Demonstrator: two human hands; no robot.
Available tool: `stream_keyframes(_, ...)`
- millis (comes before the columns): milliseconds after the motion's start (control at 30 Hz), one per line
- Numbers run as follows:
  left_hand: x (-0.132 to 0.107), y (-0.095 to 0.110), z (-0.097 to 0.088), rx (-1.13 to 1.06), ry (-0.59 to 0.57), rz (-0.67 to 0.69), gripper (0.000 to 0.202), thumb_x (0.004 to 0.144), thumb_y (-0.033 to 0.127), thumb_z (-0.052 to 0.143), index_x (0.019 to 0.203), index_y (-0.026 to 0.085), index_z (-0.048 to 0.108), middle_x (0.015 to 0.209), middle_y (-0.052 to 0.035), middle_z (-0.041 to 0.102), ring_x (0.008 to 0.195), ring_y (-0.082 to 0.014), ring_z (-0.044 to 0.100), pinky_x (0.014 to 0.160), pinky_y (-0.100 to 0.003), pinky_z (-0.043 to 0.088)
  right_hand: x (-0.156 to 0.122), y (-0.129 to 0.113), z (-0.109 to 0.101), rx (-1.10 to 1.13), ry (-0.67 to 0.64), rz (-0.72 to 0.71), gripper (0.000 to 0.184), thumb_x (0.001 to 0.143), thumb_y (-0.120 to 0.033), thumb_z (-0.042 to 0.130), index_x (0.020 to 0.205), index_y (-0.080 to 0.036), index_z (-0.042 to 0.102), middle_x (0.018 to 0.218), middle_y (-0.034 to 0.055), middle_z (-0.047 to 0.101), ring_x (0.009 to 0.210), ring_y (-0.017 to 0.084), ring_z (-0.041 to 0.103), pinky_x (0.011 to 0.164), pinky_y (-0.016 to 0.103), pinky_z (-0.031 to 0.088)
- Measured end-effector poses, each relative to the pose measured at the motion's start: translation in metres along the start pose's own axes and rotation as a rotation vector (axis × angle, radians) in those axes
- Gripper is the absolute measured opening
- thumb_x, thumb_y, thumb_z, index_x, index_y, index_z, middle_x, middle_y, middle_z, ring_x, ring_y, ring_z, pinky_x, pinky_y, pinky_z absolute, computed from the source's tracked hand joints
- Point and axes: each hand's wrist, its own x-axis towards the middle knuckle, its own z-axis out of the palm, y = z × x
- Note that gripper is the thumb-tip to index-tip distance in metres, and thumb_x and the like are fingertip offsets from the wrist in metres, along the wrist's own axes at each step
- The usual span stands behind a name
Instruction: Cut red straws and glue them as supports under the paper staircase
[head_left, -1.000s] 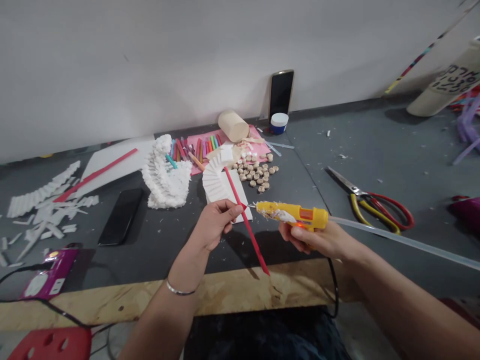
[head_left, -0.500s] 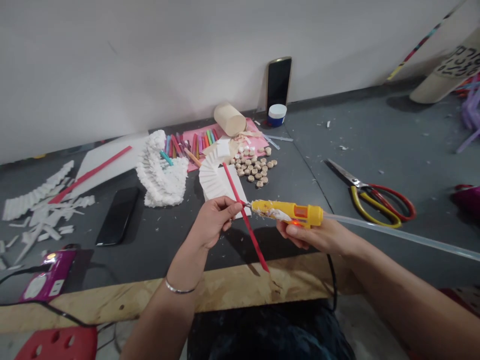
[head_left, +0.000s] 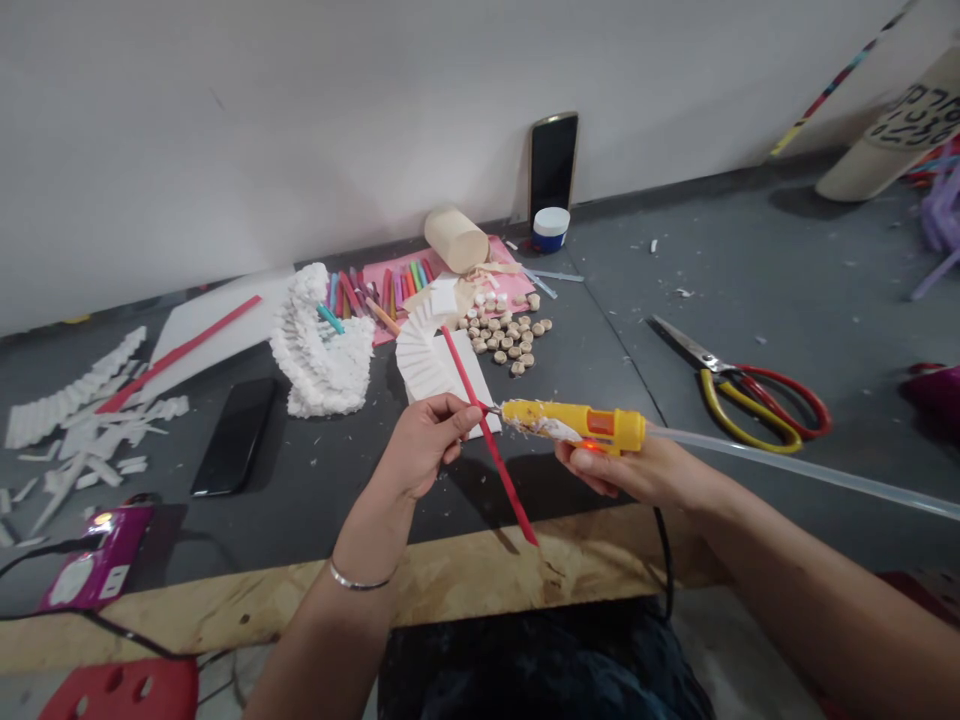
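Observation:
My left hand [head_left: 430, 440] pinches a narrow red strip [head_left: 504, 478] near its middle, above the front part of the table. The fingers of my right hand [head_left: 622, 468] are wrapped round a yellow glue gun [head_left: 574, 425], whose red light glows. Its metal nozzle points left and meets the red strip beside my left fingertips. A long clear glue stick [head_left: 787, 468] juts from the gun's back end. Just behind my left hand lies a white card [head_left: 471, 362] with a curved row of pleated white pieces [head_left: 420, 352]; my hand partly hides it.
Scissors [head_left: 739, 385] lie open at the right. Several small beige discs [head_left: 512, 340], crayon-like sticks [head_left: 391, 290] and a textured white piece [head_left: 322, 365] sit behind. At left are a phone [head_left: 236, 435], white scraps [head_left: 90, 450] and a purple power box [head_left: 101, 555]. Another phone [head_left: 553, 165] leans against the wall.
The camera view has shifted very slightly. Both hands, the red strip and the glue gun keep almost the same positions, with the nozzle still at the strip.

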Motion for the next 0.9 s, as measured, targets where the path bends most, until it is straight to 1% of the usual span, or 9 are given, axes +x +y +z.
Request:
stream_keyframes(100, 0.0, -0.001, 0.0, -0.003, -0.005, 0.0, 0.037, 0.057, 0.041, 0.086, 0.06, 0.013, 0.061, 0.051, 0.0046, 0.047, 0.04, -0.0006, 0.033, 0.034, -0.013, 0.024, 0.0, -0.004, 0.0, -0.006, 0.02, 0.004, 0.042, 0.089, -0.058, 0.05, 0.073, -0.019, 0.051, 0.054, -0.0038, 0.046, 0.047, 0.008, 0.039, 0.043, 0.021, 0.03)
stream_keyframes(267, 0.0, -0.001, -0.001, 0.002, -0.005, 0.004, 0.037, 0.058, 0.041, 0.085, 0.059, 0.013, 0.061, 0.052, 0.0039, 0.048, 0.041, -0.0012, 0.034, 0.034, -0.013, 0.024, 0.0, -0.015, 0.002, 0.018, 0.033, 0.045, 0.045, 0.083, -0.062, 0.056, 0.068, -0.02, 0.048, 0.051, -0.0042, 0.044, 0.046, 0.008, 0.038, 0.042, 0.022, 0.031)
stream_keyframes(433, 0.0, 0.001, 0.0, 0.002, -0.008, 0.007, 0.037, 0.058, 0.041, 0.086, 0.059, 0.013, 0.061, 0.05, 0.0042, 0.047, 0.041, -0.0013, 0.035, 0.034, -0.013, 0.024, 0.0, -0.009, 0.001, 0.017, 0.046, 0.06, 0.041, 0.086, -0.057, 0.054, 0.072, -0.02, 0.049, 0.053, -0.0048, 0.045, 0.046, 0.008, 0.037, 0.042, 0.022, 0.029)
stream_keyframes(567, -0.001, 0.001, -0.001, 0.002, 0.0, 0.009, 0.038, 0.058, 0.041, 0.086, 0.059, 0.013, 0.06, 0.05, 0.004, 0.048, 0.041, -0.0014, 0.035, 0.034, -0.012, 0.025, -0.001, -0.005, -0.001, -0.026, 0.012, 0.022, 0.042, 0.088, -0.055, 0.052, 0.067, -0.019, 0.049, 0.053, -0.0037, 0.046, 0.047, 0.008, 0.039, 0.044, 0.022, 0.03)
stream_keyframes(633, 0.0, 0.0, -0.001, 0.0, 0.003, 0.01, 0.039, 0.057, 0.041, 0.086, 0.059, 0.013, 0.06, 0.05, 0.0042, 0.048, 0.041, -0.0013, 0.035, 0.034, -0.012, 0.025, -0.001, -0.005, -0.001, -0.039, 0.013, 0.028, 0.042, 0.088, -0.055, 0.052, 0.067, -0.019, 0.049, 0.053, -0.0038, 0.046, 0.047, 0.008, 0.039, 0.044, 0.022, 0.03)
stream_keyframes(800, 0.0, 0.001, -0.001, -0.001, 0.004, 0.013, 0.039, 0.057, 0.04, 0.086, 0.059, 0.012, 0.059, 0.05, 0.0041, 0.048, 0.041, -0.0011, 0.035, 0.034, -0.012, 0.025, 0.0, -0.007, -0.002, -0.052, 0.038, 0.023, 0.043, 0.088, -0.056, 0.052, 0.066, -0.019, 0.05, 0.051, -0.0039, 0.045, 0.046, 0.008, 0.038, 0.043, 0.021, 0.029)
stream_keyframes(900, 0.0, 0.002, -0.001, -0.005, 0.013, 0.017, 0.039, 0.057, 0.04, 0.086, 0.058, 0.013, 0.058, 0.05, 0.0042, 0.048, 0.04, -0.001, 0.035, 0.034, -0.012, 0.025, 0.001, -0.008, -0.004, -0.047, 0.063, 0.017, 0.045, 0.088, -0.058, 0.048, 0.068, -0.019, 0.052, 0.05, -0.0032, 0.047, 0.044, 0.008, 0.041, 0.043, 0.022, 0.032)
